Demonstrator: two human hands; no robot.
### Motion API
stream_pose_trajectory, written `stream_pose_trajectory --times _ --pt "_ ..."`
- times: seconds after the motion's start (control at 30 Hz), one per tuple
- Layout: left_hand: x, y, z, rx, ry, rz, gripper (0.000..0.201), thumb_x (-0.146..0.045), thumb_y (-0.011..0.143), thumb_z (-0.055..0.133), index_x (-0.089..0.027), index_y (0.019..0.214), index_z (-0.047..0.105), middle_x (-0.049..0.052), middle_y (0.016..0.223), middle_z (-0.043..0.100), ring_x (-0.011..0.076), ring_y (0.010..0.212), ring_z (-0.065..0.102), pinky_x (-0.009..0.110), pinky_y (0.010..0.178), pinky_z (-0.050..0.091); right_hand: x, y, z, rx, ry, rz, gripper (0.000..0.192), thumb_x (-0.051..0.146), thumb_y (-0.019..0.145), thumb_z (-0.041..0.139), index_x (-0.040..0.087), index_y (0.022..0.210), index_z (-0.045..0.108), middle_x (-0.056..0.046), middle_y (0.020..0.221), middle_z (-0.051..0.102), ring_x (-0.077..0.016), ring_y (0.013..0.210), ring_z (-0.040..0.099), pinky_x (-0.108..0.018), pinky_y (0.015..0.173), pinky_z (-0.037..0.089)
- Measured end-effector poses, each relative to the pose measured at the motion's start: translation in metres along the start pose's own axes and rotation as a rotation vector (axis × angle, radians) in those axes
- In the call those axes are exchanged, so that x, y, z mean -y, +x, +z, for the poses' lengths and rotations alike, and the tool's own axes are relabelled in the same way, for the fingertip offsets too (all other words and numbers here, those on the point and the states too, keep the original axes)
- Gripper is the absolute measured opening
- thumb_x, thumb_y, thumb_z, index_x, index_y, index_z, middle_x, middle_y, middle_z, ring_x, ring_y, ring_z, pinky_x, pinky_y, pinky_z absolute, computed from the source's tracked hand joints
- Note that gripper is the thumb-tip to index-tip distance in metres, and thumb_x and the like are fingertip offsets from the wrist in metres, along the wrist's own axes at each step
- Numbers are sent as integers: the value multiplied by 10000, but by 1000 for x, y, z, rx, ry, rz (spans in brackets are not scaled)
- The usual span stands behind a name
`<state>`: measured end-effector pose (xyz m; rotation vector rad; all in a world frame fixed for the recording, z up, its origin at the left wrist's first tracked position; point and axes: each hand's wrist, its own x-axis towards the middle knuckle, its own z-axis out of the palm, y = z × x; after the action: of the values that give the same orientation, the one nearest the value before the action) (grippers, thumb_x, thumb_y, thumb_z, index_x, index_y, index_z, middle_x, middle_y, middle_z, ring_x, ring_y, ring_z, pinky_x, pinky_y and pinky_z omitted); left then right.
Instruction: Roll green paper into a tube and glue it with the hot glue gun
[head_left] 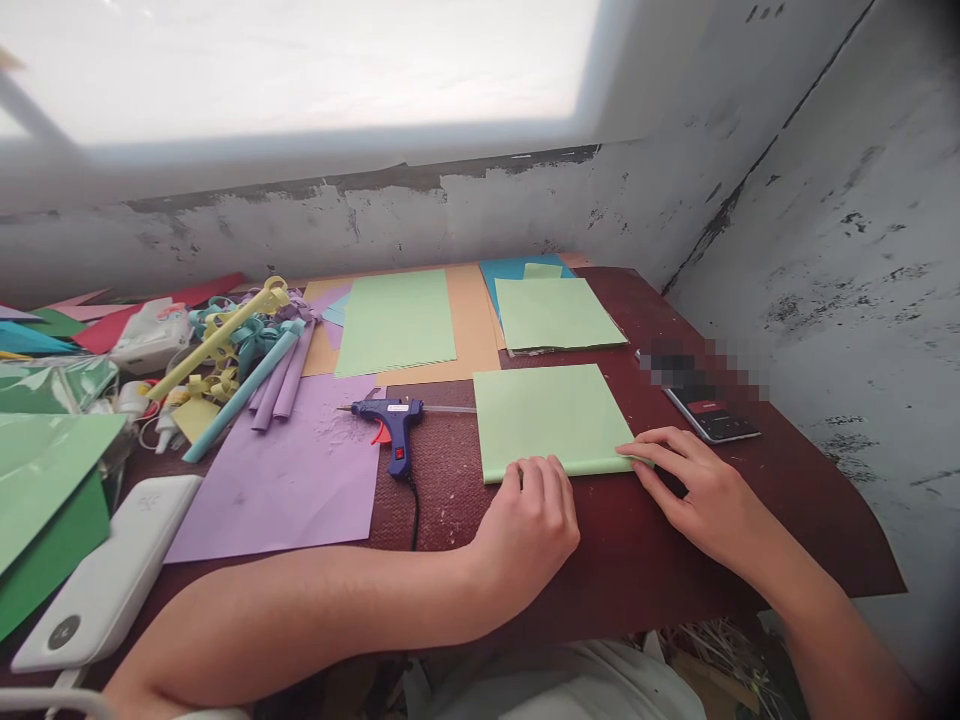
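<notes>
Right of the glue gun [399, 415], the right hand [701, 488] pinched the green sheet [551, 415] while the left hand [531, 522] curled against it, grip unclear.

Has a dark red table [615, 585] with its far edge near a pale grey wall [390, 230] of flaking paint. Takes light from a wide window [337, 70] above, glaring white. Closes in at the right edge with a second wall [855, 280], black-speckled, meeting the first in a dark seam [720, 213] near the far right corner.
</notes>
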<state>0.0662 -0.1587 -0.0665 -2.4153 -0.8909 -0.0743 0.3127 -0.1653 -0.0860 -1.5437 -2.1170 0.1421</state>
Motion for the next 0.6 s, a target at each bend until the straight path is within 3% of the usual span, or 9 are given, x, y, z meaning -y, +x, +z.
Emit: stream_pose_trajectory --times 0.13,0.23,0.43,0.6 --pt "1 1 1 -2 -14 -6 410 -38 954 437 -3 1290 669 131 940 687 207 825 664 319 716 527 -1 0 0 -15 14 -13 136 251 1044 498 265 1091 625 -54 1065 676 -237 1015 661 -373 899 504" --pt "4 3 1 -8 -50 -8 349 -26 922 462 -23 1171 707 90 859 634 194 763 628 310 663 495 -2 0 2 -34 18 -22 98 258 1043 502 260 1050 599 -51 1040 672 -237 1004 659 -377 902 498" --pt "11 7 3 10 -110 25 203 -49 909 506 -91 957 698 74 862 573 193 755 583 318 634 456 -4 1 9 -104 25 49 146 299 1039 521 254 1168 571 -64 1074 677 -236 979 670 -374 873 514" --pt "15 9 7 47 -148 53 146 -56 900 538 -123 885 666 66 854 542 196 771 565 311 605 433 -3 6 8 -84 24 45 101 300 1038 520 258 1105 582 -46 1041 694 -230 975 684 -357 859 514"
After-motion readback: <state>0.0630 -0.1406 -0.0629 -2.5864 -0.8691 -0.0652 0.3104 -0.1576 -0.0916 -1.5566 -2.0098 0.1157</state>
